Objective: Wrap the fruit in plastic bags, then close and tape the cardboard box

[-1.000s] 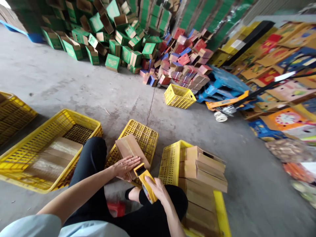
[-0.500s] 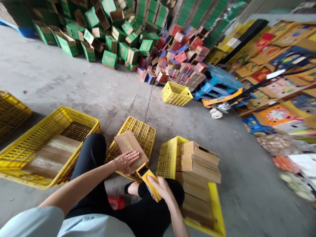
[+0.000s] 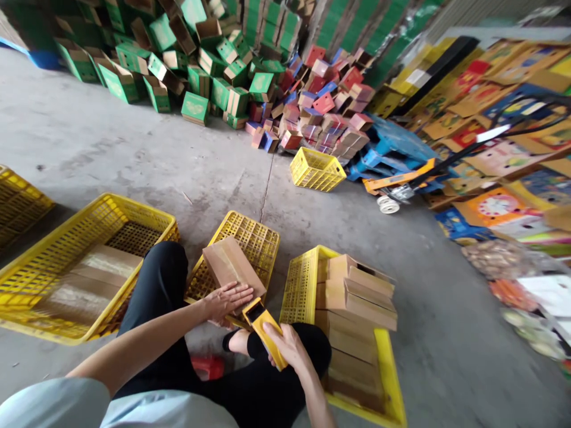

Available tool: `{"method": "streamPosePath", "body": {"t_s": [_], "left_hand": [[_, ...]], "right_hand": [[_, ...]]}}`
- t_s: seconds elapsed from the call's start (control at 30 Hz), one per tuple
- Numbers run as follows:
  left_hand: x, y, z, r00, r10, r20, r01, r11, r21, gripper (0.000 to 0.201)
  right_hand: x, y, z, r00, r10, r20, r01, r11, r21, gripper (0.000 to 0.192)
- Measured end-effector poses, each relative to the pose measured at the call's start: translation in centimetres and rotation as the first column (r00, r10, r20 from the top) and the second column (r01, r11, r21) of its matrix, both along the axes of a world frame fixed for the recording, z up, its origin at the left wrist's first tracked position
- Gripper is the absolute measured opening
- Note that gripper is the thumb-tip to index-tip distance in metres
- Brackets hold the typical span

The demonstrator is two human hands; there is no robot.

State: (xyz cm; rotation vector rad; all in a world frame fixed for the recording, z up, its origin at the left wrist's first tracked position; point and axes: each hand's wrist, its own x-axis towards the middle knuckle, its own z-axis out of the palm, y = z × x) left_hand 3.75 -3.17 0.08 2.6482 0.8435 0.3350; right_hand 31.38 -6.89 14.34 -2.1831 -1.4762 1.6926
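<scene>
"Grips?"
"Right grip (image 3: 289, 345) is clasping the yellow tape dispenser (image 3: 266, 334); left grip (image 3: 228, 299) is lying flat, fingers extended, on the carton (image 3: 232, 261) just beyond the right."
"Risk?"
"Dispenser pressure could be sliding the carton; it's sitting skewed on the crate (image 3: 244, 227)."
"Looks?"
"It's showing brown, oblong, pale lengthwise strip."

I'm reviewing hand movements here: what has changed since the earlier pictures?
The yellow tape dispenser, in the right hand, has shifted slightly down and to the right in the picture, relative to the cardboard box; the view moved a little too. Nothing was grasped or released. The left hand still rests on the box, which stays on the yellow crate.
</scene>
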Motion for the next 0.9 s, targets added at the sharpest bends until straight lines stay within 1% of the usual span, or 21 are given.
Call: {"method": "streamPosePath", "body": {"t_s": [0.2, 0.4, 0.57, 0.67, 0.77, 0.9], "left_hand": [[0.1, 0.1, -0.1, 1.000, 0.007, -0.003, -0.007, 0.999, -0.041, 0.111], [0.0, -0.2, 0.1, 1.000, 0.006, -0.007, -0.006, 0.999, -0.036, 0.110], [0.1, -0.3, 0.1, 1.000, 0.013, 0.000, -0.013, 0.999, -0.044, 0.112], [0.2, -0.2, 0.0, 1.000, 0.002, -0.001, -0.002, 0.999, -0.049, 0.116], [0.5, -0.1, 0.1, 1.000, 0.002, -0.011, -0.002, 0.999, -0.052, 0.119], [0.7, -0.3, 0.2, 1.000, 0.023, -0.007, -0.023, 0.999, -0.047, 0.117]], "right_hand": [[1.2, -0.6, 0.6, 0.998, 0.026, 0.055, -0.027, 1.000, 0.008, 0.049], [1.3, -0.5, -0.1, 0.999, 0.031, 0.041, -0.030, 0.999, -0.019, 0.050], [0.6, 0.5, -0.3, 0.993, 0.101, 0.058, -0.098, 0.994, -0.051, 0.053], [0.0, 1.5, -0.5, 0.994, 0.099, 0.056, -0.095, 0.993, -0.072, 0.056], [-0.7, 2.1, -1.4, 0.997, 0.050, 0.061, -0.046, 0.997, -0.070, 0.056], [-2.4, 1.8, -3.7, 0.996, -0.060, 0.074, 0.061, 0.998, -0.024, 0.052]]}}
